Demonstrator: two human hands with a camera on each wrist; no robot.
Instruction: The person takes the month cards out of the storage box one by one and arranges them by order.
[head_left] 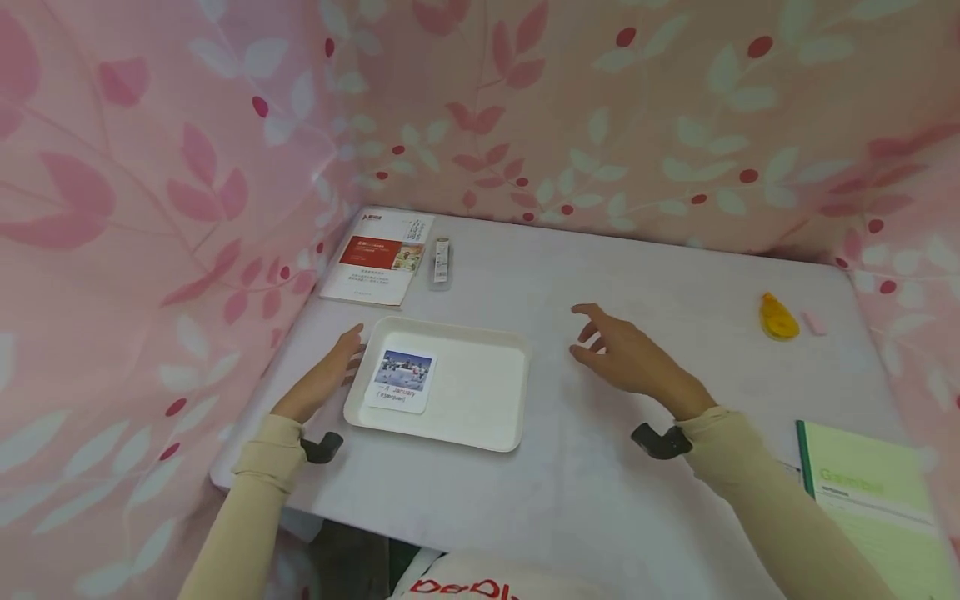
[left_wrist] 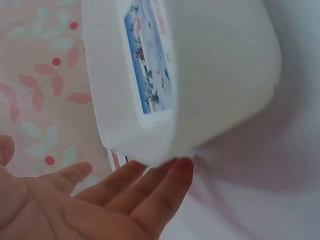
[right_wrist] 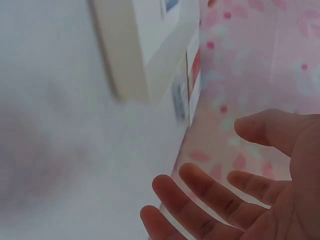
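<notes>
A: Hands first?

B: Left hand (head_left: 324,379) flat, fingers straight, tips touching the left rim of the white tray (head_left: 480,417); left wrist view shows the fingertips (left_wrist: 170,172) right at the tray's corner, gripping nothing. Right hand (head_left: 626,354) hovers over the desk (head_left: 675,275) to the right of the tray, fingers spread and relaxed, empty, not touching the tray.

A: What's in the tray?

B: One photo card (head_left: 402,380) lying flat in the tray's left half, snowy-looking picture on top, printed text below. Rest of the tray is bare.

A: How far along?

B: My guess is early: card's in the tray, tray sits flat on the desk, neither hand has a hold on it.

A: Around the tray?

B: Behind the tray, a booklet (head_left: 380,257) with a red panel, and a small packaged stick-like item (head_left: 441,260) just right of the booklet. Far right of the tray, a yellow correction-tape dispenser (head_left: 777,318) and a pink eraser (head_left: 814,322) beside it. Right and nearer than the tray, a green notebook (head_left: 877,500).

A: Anything unclear?

B: Card text unreadable. Stick item too small to identify. Notebook cut off by the frame edge. Both wrist views blurry; the right one shows only the tray's corner.
</notes>
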